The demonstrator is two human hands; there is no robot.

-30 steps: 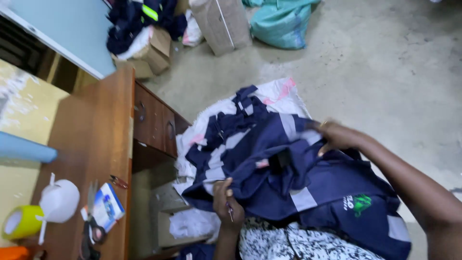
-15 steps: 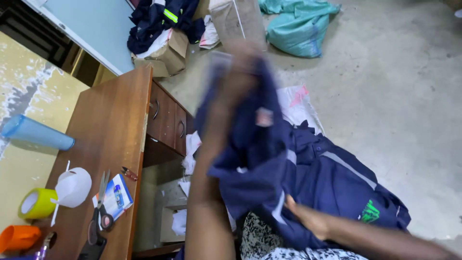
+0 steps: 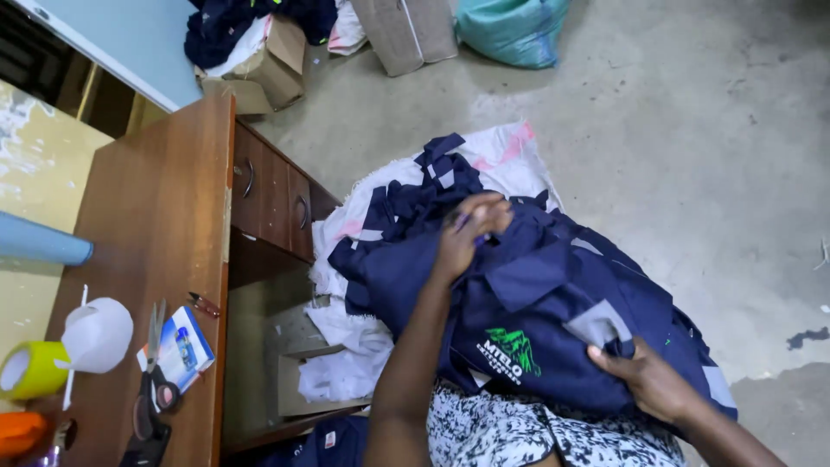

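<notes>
A navy work garment [image 3: 536, 320] with grey reflective strips and a green printed emblem lies across my lap. My left hand [image 3: 471, 232] is closed on a fold of it near the collar, at the top of the bundle. My right hand [image 3: 650, 380] presses on the lower part of the garment beside a grey strip, fingers gripping the cloth. Beyond the garment, a heap of navy fabric scraps [image 3: 415, 195] rests on a white and pink sack [image 3: 510, 160] spread on the floor.
A brown wooden desk [image 3: 164, 216] with drawers stands at the left, carrying scissors [image 3: 154, 380], a small booklet [image 3: 183, 346], a yellow tape roll [image 3: 26, 367] and a white jug [image 3: 95, 333]. Cardboard boxes [image 3: 277, 65] and a teal bag [image 3: 510, 30] sit on the concrete floor.
My left arm, raised high with the fabric half a second ago, has come down onto the bundle. The garment has been turned so the green emblem faces up, and my right hand has shifted lower right.
</notes>
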